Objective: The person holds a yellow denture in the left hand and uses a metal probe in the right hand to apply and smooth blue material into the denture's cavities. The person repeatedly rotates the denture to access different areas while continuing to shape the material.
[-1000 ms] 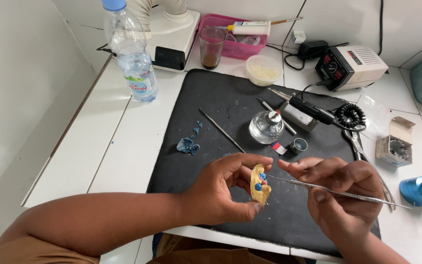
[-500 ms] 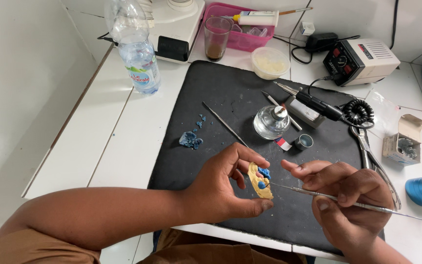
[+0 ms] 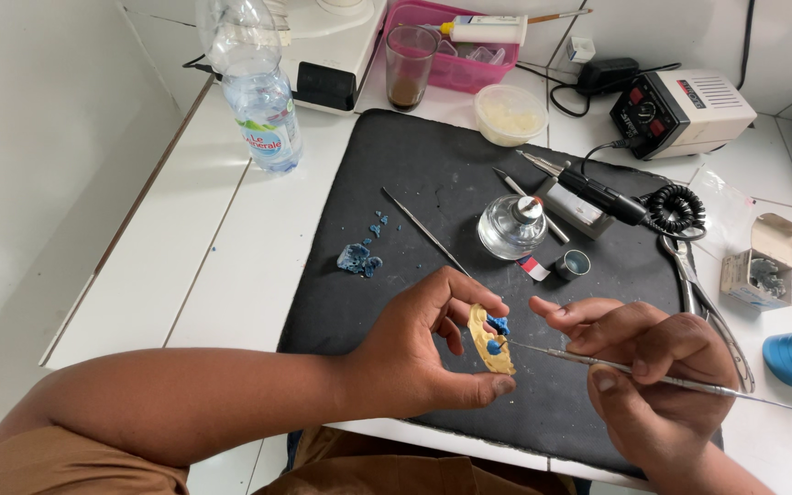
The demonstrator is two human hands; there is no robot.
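My left hand point(image 3: 419, 353) pinches a small yellow dental cast point(image 3: 489, 341) between thumb and fingers, above the near part of a black mat point(image 3: 414, 183). Blue wax point(image 3: 497, 335) sits on the cast. My right hand point(image 3: 657, 371) grips a thin metal carving tool point(image 3: 671, 380) like a pen, with its tip touching the blue wax on the cast. Both hands hover just over the mat's front edge.
On the mat lie blue wax scraps point(image 3: 359, 258), a long metal probe point(image 3: 425, 231), a glass spirit lamp point(image 3: 511, 227), a small cup point(image 3: 574, 264) and a black handpiece point(image 3: 598, 192). A water bottle point(image 3: 258, 92), brown glass point(image 3: 409, 55), white bowl point(image 3: 509, 114), motor box point(image 3: 680, 112) and pliers point(image 3: 703, 302) stand around.
The view has tilted down slightly and the hands have shifted a little. The tool tip stays at the blue wax on the cast.
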